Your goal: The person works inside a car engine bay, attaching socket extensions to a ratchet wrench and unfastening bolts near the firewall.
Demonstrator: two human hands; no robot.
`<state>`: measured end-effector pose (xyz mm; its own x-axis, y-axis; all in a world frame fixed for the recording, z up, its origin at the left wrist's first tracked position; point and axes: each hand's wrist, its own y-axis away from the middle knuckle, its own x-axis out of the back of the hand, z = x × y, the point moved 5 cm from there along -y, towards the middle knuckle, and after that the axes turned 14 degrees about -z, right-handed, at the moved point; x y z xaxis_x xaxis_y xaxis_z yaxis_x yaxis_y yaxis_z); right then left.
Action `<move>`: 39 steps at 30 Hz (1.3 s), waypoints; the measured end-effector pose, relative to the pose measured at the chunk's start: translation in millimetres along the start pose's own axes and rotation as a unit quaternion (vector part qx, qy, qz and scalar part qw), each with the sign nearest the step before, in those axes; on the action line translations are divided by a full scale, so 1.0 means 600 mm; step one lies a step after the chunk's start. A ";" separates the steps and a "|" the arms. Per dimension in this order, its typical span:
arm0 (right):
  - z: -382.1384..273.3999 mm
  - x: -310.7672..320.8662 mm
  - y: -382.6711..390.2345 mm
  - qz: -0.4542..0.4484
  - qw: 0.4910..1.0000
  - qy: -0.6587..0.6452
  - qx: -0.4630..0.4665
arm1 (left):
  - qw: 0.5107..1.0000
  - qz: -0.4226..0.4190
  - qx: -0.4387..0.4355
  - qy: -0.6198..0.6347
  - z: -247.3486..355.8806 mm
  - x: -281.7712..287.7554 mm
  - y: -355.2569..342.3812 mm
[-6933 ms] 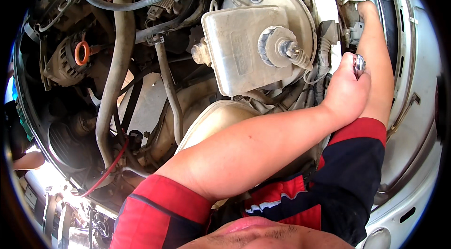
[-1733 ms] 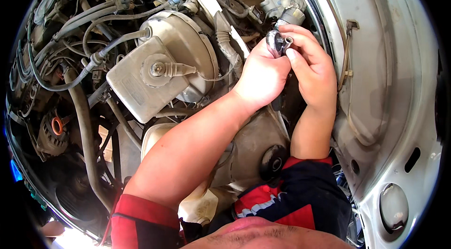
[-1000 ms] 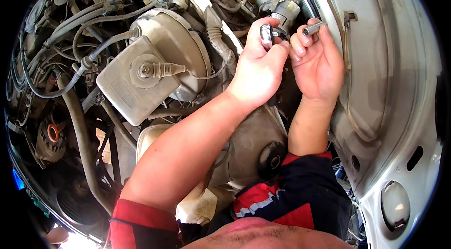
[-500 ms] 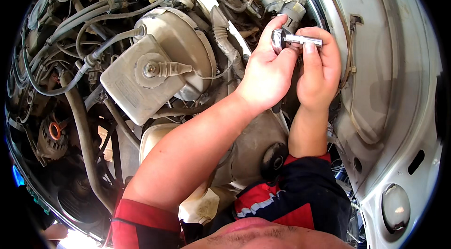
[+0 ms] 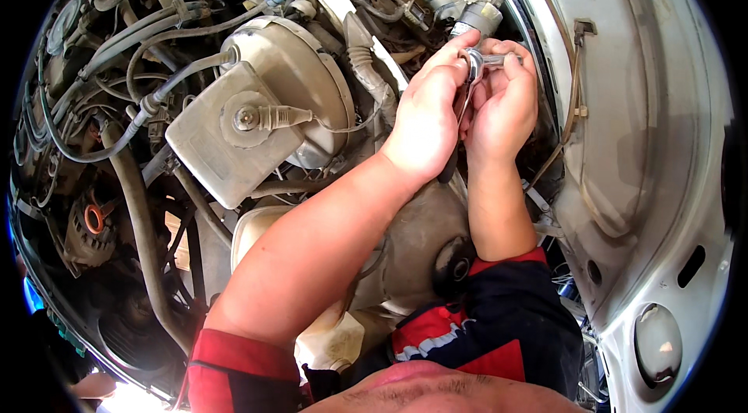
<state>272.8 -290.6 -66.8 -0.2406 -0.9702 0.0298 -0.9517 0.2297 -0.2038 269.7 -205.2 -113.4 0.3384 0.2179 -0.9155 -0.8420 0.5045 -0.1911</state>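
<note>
My left hand is closed around a chrome ratchet wrench, whose dark handle end sticks out below the palm. A silver socket points to the right from the ratchet's head. The fingers of my right hand are closed on this socket, with thumb and forefinger near its tip. Both hands are close together, just below a grey cylindrical part on a metal bracket. My palms and fingers hide part of the ratchet's handle.
A round brake booster with a boxy cover lies to the left, among hoses. Below my forearms sits a dusty plastic tank with a black cap. The pale fender runs along the right.
Both hands have shifted slightly down and to the left. The ratchet has turned, so its handle now shows between my hands, and my right fingers cover more of the socket.
</note>
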 end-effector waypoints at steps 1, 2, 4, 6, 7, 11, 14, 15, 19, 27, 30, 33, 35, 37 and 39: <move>0.000 0.000 -0.001 0.000 1.000 -0.016 0.004 | 1.000 -0.005 0.012 -0.013 0.001 0.001 0.001; -0.002 0.001 -0.003 -0.008 1.000 0.009 -0.001 | 1.000 -0.013 0.001 -0.015 0.004 0.000 0.001; -0.001 0.001 -0.005 -0.030 0.999 0.004 -0.013 | 1.000 -0.019 -0.005 -0.012 0.009 -0.001 0.001; 0.000 0.003 -0.006 -0.040 0.999 0.002 -0.025 | 0.999 -0.026 -0.020 0.003 0.013 -0.004 0.001; 0.002 0.003 -0.006 -0.050 0.998 0.001 -0.030 | 0.999 -0.034 -0.027 0.014 0.015 -0.007 0.001; 0.008 0.001 -0.009 -0.056 0.998 -0.021 -0.024 | 1.000 -0.018 -0.015 0.001 0.016 -0.011 0.002; 0.003 0.000 -0.009 -0.047 0.999 -0.024 0.005 | 0.999 -0.022 -0.023 -0.018 0.018 -0.014 0.005; 0.002 0.000 -0.008 -0.051 0.998 -0.019 0.009 | 0.999 -0.026 -0.028 -0.026 0.018 -0.015 0.005; 0.000 -0.001 -0.004 -0.147 0.987 -0.044 -0.037 | 0.997 -0.046 -0.038 0.047 0.016 -0.009 -0.001; 0.050 0.062 -0.058 -0.027 0.997 -0.012 -0.073 | 0.998 -0.059 -0.023 0.010 0.012 -0.019 0.009; 0.050 0.046 -0.085 -0.183 0.937 0.291 -0.069 | 0.991 -0.121 0.048 -0.007 0.006 -0.028 0.013; 0.045 0.003 -0.104 -0.299 0.810 0.501 0.064 | 0.987 -0.141 0.074 -0.024 0.002 -0.032 0.012; 0.067 -0.018 -0.127 -0.292 0.768 0.570 0.016 | 0.986 -0.143 0.081 -0.031 0.000 -0.033 0.011; 0.082 -0.038 -0.140 -0.293 0.709 0.642 0.002 | 0.986 -0.138 0.082 -0.034 0.002 -0.031 0.011; 0.100 -0.050 -0.153 -0.322 0.697 0.638 -0.057 | 0.987 -0.139 0.074 -0.034 0.004 -0.031 0.012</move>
<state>379.0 -286.9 -107.5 0.3385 -0.0323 0.9404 -0.9324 -0.1463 0.3306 258.6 -203.3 -97.0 0.5793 0.1059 -0.8082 -0.6433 0.6683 -0.3735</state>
